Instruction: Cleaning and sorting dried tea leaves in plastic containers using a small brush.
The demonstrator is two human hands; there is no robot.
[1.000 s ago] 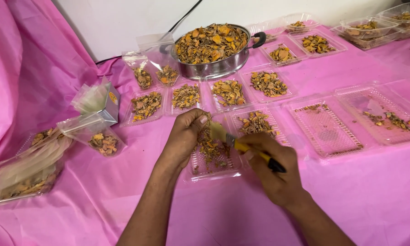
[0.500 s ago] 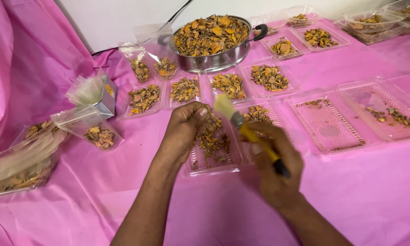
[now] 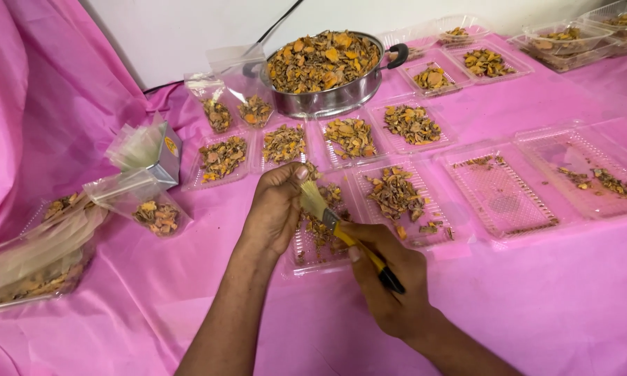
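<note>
Gripping a brush [image 3: 348, 240], the right hand [image 3: 390, 289] meets the curled left hand [image 3: 275, 209].

A small brush [image 3: 341, 233] with a yellow handle, black end and pale bristles is lying slanted over a clear plastic tray [image 3: 306, 254], which is sitting on the pink cloth, holding orange-brown dried pieces [image 3: 320, 226].

The right hand [image 3: 390, 292] is holding a yellow-handled brush [image 3: 341, 233] against the left hand [image 3: 275, 209], both hovering over a clear tray [image 3: 306, 254] just before the steel pot [image 3: 327, 66].
</note>
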